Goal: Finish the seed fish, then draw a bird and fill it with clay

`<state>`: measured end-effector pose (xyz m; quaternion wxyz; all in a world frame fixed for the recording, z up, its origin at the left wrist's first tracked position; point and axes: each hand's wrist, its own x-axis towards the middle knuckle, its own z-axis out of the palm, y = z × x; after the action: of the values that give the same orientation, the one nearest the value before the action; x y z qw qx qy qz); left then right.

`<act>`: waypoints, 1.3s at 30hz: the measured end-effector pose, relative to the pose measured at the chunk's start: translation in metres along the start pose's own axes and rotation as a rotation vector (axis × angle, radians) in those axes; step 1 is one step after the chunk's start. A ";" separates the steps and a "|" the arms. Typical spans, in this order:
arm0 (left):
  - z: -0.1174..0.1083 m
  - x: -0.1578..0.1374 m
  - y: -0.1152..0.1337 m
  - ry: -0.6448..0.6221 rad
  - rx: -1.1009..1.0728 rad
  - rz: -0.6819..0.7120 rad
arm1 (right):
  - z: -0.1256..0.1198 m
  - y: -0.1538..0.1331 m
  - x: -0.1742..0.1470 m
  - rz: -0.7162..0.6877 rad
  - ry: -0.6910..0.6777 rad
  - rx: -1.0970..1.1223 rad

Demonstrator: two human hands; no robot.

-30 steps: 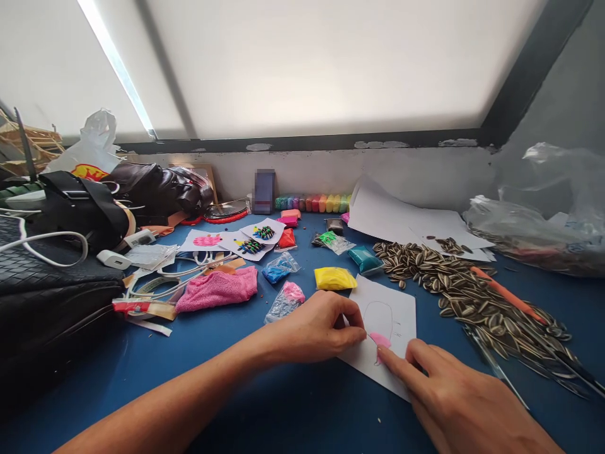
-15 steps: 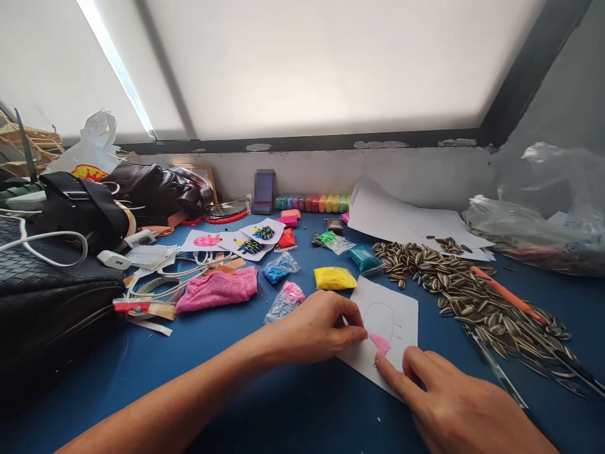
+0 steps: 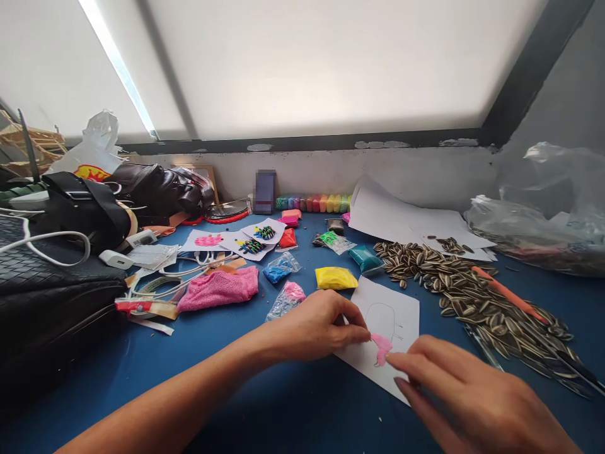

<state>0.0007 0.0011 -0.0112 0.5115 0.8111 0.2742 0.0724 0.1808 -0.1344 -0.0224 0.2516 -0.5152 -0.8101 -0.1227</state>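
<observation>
A white sheet of paper (image 3: 406, 315) with a pencil-like outline drawn on it lies on the blue table in front of me. A thin patch of pink modelling clay (image 3: 382, 342) is spread over the lower part of the drawing. At the patch's left edge, my left hand (image 3: 326, 325) is closed, thumb and index fingertips pinched together; what they hold, if anything, is hidden. Just right of the patch is my right hand (image 3: 472, 391), its index finger stretched toward the clay and its thumb apart below, with nothing held.
Sunflower seeds (image 3: 444, 277) are heaped at the right with an orange tool (image 3: 510, 295) on them. Bags of yellow clay (image 3: 336, 277), blue clay (image 3: 281, 268) and teal clay (image 3: 366, 258) lie beyond the paper. A pink cloth (image 3: 220, 289) and a black bag (image 3: 57, 296) are left.
My right hand has drawn back slightly to the right, its index fingertip leaving the lower edge of the pink clay and its thumb coming into view. My left hand stays pinched in place.
</observation>
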 end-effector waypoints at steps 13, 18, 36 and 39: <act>0.011 -0.014 0.023 -0.053 -0.156 0.086 | -0.005 0.005 0.003 0.026 0.012 0.318; 0.009 -0.010 0.015 -0.088 -0.291 0.080 | -0.010 0.003 0.007 0.020 0.078 0.281; -0.002 -0.002 0.002 -0.013 -0.124 0.029 | 0.002 0.010 0.005 0.166 -0.083 0.334; 0.002 0.000 0.001 -0.011 -0.025 0.003 | 0.010 0.011 0.000 0.084 -0.094 0.233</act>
<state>0.0013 -0.0007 -0.0109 0.5228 0.8055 0.2694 0.0722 0.1882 -0.1246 -0.0318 0.2764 -0.5213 -0.8074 0.0071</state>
